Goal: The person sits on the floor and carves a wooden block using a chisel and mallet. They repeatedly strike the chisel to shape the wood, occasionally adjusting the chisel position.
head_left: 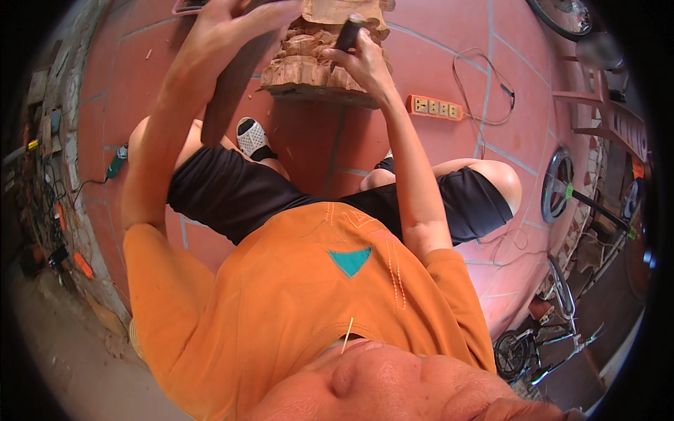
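On the tiled floor in front of my legs stands a block of carved pale brown wood, its top cut off by the picture's upper edge. My right hand is closed around the dark, round-ended handle of a chisel, held over the carving's right side. The blade is mostly hidden, so I cannot tell whether its tip touches the wood. My left hand, raised to the left of the carving, grips a long dark wooden club. The club slants down toward my left knee, apart from the chisel.
An orange power strip with a looped cable lies right of the carving. Farther right are wheels, a pink slatted chair and a bicycle. A green corded tool is by my left knee. Wood chips dot the red tiles.
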The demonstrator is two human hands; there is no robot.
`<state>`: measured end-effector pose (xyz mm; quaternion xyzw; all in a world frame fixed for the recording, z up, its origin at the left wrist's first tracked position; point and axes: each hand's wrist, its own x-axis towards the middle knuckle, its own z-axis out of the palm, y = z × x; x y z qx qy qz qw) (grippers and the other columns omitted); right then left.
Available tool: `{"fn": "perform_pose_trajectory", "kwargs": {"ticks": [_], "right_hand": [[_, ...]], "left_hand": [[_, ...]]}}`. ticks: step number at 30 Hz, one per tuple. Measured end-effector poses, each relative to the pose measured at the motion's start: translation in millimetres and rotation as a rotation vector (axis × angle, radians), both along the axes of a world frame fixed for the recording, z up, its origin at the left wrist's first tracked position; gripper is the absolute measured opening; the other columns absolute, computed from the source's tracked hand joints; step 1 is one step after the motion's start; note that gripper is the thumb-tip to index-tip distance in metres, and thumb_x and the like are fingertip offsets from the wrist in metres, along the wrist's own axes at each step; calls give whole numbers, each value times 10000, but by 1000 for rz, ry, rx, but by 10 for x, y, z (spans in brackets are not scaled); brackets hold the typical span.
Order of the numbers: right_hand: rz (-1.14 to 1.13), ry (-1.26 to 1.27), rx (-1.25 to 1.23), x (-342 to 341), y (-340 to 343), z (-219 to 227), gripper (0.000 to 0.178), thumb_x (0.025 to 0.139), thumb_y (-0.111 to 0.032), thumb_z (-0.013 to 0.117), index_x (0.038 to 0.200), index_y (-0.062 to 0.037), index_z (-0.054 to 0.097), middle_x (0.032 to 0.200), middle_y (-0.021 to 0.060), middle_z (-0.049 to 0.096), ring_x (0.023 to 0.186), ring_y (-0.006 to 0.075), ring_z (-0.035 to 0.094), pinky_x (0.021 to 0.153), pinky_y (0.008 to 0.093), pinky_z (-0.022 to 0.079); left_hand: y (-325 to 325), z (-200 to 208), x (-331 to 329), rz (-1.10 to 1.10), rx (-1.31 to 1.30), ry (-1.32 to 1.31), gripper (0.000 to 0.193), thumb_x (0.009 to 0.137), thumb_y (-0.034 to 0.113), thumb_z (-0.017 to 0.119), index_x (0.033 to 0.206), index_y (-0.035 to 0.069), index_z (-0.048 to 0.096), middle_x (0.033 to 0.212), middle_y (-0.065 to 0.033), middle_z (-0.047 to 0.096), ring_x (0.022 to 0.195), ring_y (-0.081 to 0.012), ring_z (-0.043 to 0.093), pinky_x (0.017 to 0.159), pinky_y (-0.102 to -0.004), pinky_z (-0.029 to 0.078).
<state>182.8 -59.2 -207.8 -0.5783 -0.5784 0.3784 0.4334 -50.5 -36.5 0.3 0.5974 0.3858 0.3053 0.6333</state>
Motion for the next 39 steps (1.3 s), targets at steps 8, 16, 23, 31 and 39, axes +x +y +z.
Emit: {"fn": "perform_pose_trajectory", "kwargs": {"ticks": [8, 16, 23, 31, 39], "right_hand": [[312, 170, -238, 233, 411, 61, 491, 928, -199, 770, 1346, -54, 557, 1048, 77, 727, 938, 162, 716, 763, 316, 619], [306, -322, -116, -32, 366, 282, 500, 885, -210, 792, 1299, -92, 537, 1061, 171, 722, 969, 311, 712, 841, 435, 548], [394, -440, 23, 9, 341, 316, 437, 925, -223, 758, 1296, -108, 557, 1172, 131, 757, 1040, 287, 737, 886, 418, 561], [371, -370, 66, -8, 308, 297, 511, 932, -260, 764, 1371, -117, 544, 1181, 134, 754, 1033, 290, 740, 892, 422, 572], [395, -339, 18, -33, 321, 277, 540, 930, -235, 774, 1400, -117, 535, 1179, 125, 754, 984, 259, 749, 849, 399, 595]], "left_hand": [[-724, -512, -278, 203, -189, -264, 667, 907, 104, 777, 1475, -14, 449, 857, -33, 619, 637, -103, 614, 582, -243, 513], [-1013, -977, -224, 389, -177, -185, 711, 909, 90, 777, 1513, -3, 413, 871, -37, 636, 631, -86, 602, 580, -228, 525], [-965, -1031, -176, 372, -168, -129, 681, 916, 93, 769, 1504, 12, 435, 854, -24, 632, 632, -77, 596, 579, -221, 518], [-949, -1061, -170, 374, -190, -148, 676, 912, 108, 776, 1496, 18, 448, 856, -13, 628, 633, -76, 596, 577, -219, 517], [-970, -1082, -165, 380, -184, -139, 712, 914, 90, 775, 1523, 7, 414, 832, -34, 613, 637, -102, 608, 567, -223, 500]]}}
